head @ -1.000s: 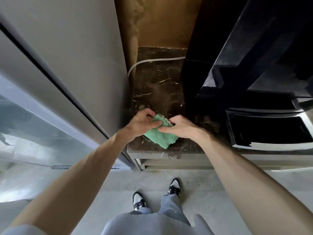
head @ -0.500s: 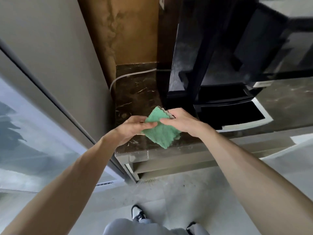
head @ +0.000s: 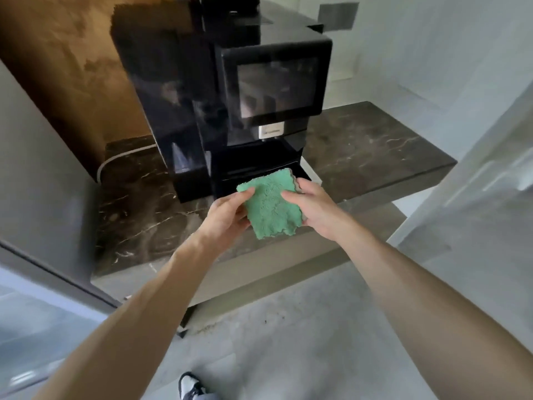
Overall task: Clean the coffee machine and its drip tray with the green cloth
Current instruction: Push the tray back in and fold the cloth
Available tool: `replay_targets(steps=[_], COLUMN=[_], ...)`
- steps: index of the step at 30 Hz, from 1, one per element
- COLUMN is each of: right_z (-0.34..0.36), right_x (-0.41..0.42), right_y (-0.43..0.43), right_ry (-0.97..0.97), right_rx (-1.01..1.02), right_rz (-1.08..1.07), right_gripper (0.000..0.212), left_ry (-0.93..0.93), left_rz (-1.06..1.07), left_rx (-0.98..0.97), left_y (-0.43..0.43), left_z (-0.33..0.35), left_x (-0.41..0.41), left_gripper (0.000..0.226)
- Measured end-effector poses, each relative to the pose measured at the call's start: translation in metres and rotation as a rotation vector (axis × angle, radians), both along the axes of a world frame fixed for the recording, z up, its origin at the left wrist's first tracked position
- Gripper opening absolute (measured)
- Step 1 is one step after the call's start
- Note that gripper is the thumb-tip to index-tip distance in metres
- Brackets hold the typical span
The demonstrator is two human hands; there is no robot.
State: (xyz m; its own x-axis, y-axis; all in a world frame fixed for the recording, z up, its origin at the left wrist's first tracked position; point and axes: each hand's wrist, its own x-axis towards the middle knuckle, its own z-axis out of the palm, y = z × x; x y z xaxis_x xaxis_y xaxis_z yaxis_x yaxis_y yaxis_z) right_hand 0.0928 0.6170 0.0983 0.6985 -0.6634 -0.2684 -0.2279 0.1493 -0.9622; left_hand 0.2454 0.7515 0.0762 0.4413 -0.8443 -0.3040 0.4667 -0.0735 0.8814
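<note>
Green cloth [head: 271,204] is held in the air between both hands, folded to a thick pad, in front of the coffee machine [head: 259,82] and above the front edge of the dark marble surface [head: 375,151]. It is not touching either.

Left hand [head: 227,215] grips the cloth's left edge, thumb on top, fingers underneath. Right hand [head: 313,209] grips the right edge, thumb laid across the top, fingers curled round the far side.

Drip tray [head: 248,170] sits low at the machine's front, below the spout [head: 269,130]; its near part is hidden behind the cloth. The glossy black panels and the screen [head: 277,85] show reflections; the picture is too soft to show dirt.

Judgement: the step is readying the pad, and no wiping has begun.

To do it well:
- Pass the pad to one hand, flat under the palm, so the fingers press evenly.
- Start high on the casing and work down, leaving the tray for last, since it likely holds the worst residue.
- Go lightly over the screen.
- Mind the white cable [head: 115,160] at the left rear.
</note>
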Motion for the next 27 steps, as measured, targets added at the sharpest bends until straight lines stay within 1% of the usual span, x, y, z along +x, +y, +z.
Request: replay_targets(steps=[3,5,9,13,15,18,22,24,27], right_z=[-0.002,0.0,0.002,-0.001,-0.005,-0.01,-0.011,-0.011,-0.008], right_x=[-0.057,-0.096,-0.152,-0.202,-0.219,-0.235,-0.248,-0.253,-0.258], right_y=[-0.029,-0.053,-0.095,-0.15,-0.179,-0.235,-0.315,-0.361,-0.425], right_ry=[0.0,-0.002,0.013,0.01,-0.006,-0.003,0.081,0.124,0.2], right_rx=[-0.042,-0.061,-0.079,-0.068,-0.054,-0.061,-0.103,-0.069,-0.072], right_rz=[-0.095,-0.176,-0.316,-0.395,-0.442,-0.516,-0.584,-0.599,-0.599], right_gripper=[0.013,0.013,0.013,0.017,0.015,0.012,0.01,0.009,0.008], left_ry=[-0.039,-0.059,-0.183,-0.212,-0.212,-0.203,-0.193,-0.174,-0.198], left_rz=[-0.054,-0.147,-0.29,-0.419,-0.427,-0.372,-0.323,-0.337,-0.372], left_rx=[0.04,0.02,-0.001,-0.053,-0.067,-0.036,0.002,0.015,0.025], left_y=[-0.044,-0.079,-0.133,-0.199,-0.235,-0.302,-0.395,-0.441,-0.511], left_z=[0.0,0.001,0.006,0.007,0.004,-0.007,-0.019,-0.021,-0.023], left_x=[-0.055,-0.091,-0.14,-0.176,-0.19,-0.209,-0.223,-0.224,-0.22], left_gripper=[0.031,0.031,0.028,0.029,0.028,0.024,0.02,0.019,0.02])
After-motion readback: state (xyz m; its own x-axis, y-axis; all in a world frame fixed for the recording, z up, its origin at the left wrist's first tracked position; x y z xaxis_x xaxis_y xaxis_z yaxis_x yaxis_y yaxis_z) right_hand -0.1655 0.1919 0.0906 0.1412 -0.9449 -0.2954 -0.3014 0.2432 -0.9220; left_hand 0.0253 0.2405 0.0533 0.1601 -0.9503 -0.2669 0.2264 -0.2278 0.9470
